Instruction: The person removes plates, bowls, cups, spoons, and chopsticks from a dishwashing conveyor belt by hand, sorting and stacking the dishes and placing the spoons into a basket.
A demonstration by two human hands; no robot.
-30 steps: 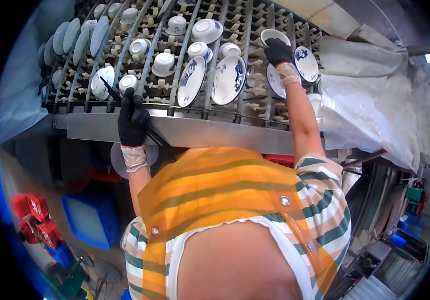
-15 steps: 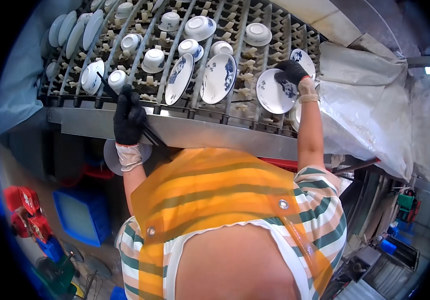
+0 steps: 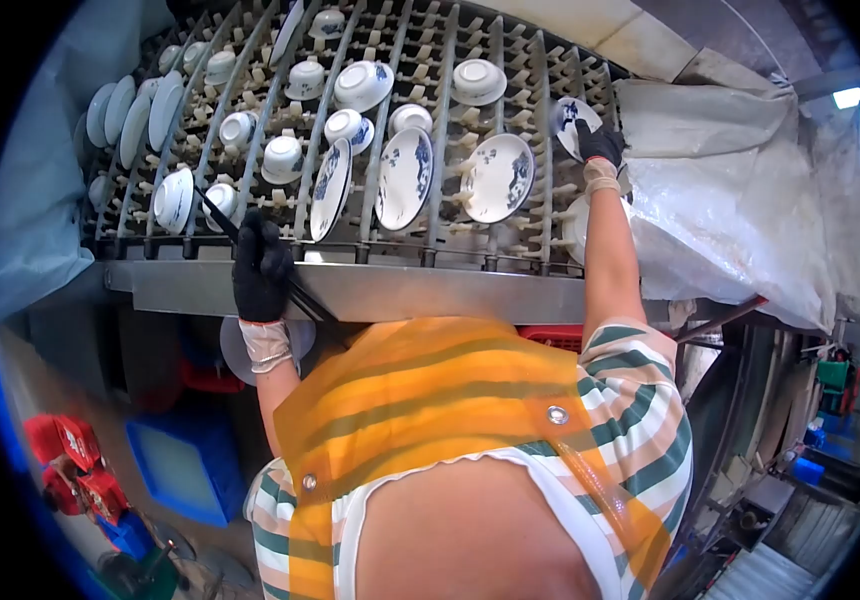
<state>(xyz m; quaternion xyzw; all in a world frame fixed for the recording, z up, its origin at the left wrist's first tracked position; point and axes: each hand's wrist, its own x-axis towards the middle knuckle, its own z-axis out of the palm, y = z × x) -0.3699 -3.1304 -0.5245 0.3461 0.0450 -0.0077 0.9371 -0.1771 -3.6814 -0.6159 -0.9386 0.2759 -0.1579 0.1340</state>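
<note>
My left hand point(image 3: 262, 268), in a black glove, is closed around several black chopsticks point(image 3: 218, 217) at the rack's front edge. Their tips reach a small white bowl point(image 3: 220, 201). At the right end of the rack, my right hand point(image 3: 600, 143), also gloved in black, grips the edge of a blue-patterned plate point(image 3: 571, 124). To its left, an oval patterned plate point(image 3: 498, 178) leans on the pegs, and another patterned plate point(image 3: 405, 180) stands beyond it. Behind them an upside-down white bowl point(image 3: 478, 82) rests on the rack.
The pegged rack point(image 3: 458, 150) holds more bowls and a row of white plates point(image 3: 134, 130) at the left. A metal ledge point(image 3: 400, 291) runs along its front. Plastic sheeting point(image 3: 720, 200) hangs at the right. Below left stands a blue bin point(image 3: 185, 468).
The dishes on the rack have shifted left. My right hand let go of a bowl, then handled the oval plate, and now holds the plate farther right. My left hand keeps the chopsticks.
</note>
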